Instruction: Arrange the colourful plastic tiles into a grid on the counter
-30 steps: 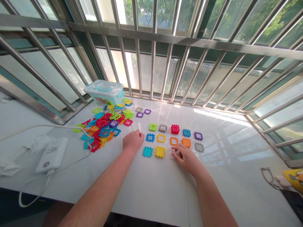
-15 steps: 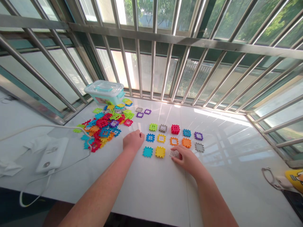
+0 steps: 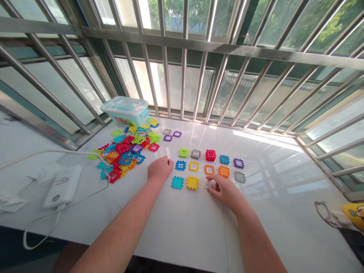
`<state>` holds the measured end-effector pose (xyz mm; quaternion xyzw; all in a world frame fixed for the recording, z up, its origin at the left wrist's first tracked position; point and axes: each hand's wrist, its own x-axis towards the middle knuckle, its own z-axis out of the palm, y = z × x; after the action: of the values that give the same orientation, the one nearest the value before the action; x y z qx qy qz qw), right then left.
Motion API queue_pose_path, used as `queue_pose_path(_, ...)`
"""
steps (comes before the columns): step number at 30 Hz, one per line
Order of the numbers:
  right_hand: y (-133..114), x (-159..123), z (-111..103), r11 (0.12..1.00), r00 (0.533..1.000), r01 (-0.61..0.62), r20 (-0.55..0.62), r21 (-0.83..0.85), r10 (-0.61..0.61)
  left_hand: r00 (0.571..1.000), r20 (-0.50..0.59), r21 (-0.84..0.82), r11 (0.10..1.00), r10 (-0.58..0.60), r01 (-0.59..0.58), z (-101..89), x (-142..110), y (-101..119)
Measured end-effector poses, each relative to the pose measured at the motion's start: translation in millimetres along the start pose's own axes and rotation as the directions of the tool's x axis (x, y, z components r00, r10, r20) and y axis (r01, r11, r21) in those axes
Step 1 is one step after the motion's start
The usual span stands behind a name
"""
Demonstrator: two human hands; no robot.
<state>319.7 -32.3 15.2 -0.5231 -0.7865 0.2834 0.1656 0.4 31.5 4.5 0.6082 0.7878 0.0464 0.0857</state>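
Note:
My right hand (image 3: 223, 188) is closed on a pale lattice tile (image 3: 207, 185) at the table surface, its thumb and fingertips at the edges; the hand hides part of the tile. My left hand (image 3: 160, 168) rests on the table as a fist, with nothing showing in it. It lies left of a blue window tile (image 3: 180, 165). Rows of notched plastic tiles surround the right hand: a turquoise tile (image 3: 178, 182), a yellow tile (image 3: 192, 182), an orange-framed tile (image 3: 209, 170), an orange tile (image 3: 224, 171), a grey tile (image 3: 239, 176) and a red stack (image 3: 211, 155).
A heap of mixed coloured tiles (image 3: 125, 151) lies left of my left hand, before a lidded clear box (image 3: 125, 110). A white power strip (image 3: 61, 186) and its cable (image 3: 68, 151) are at far left. Metal bars (image 3: 204, 47) edge the table. Eyeglasses (image 3: 324, 213) lie at right.
The pale tile and my right fingertips have shifted very slightly. My left hand stays in place, as do the other tiles.

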Motion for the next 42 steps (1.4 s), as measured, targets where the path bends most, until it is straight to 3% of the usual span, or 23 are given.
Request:
queue_pose_path(21,-7.6,-2.1,1.6,0.998,0.996,0.058,0.062,-0.023,-0.057,0.999,-0.049,-0.008,1.000,0.001,-0.001,6.3,0.8,-0.3)
queue_pose_path(33,0.7,0.9,5.9,0.994,1.000,0.001,-0.010,-0.113,-0.003,0.997,-0.072,-0.005,1.000,0.011,-0.011,9.6,2.1,-1.1)
queue_pose_path(42,0.8,-1.6,4.0,0.997,1.000,0.019,0.001,-0.078,-0.019,0.998,-0.070,-0.002,1.000,0.010,-0.010,7.9,1.2,0.0)
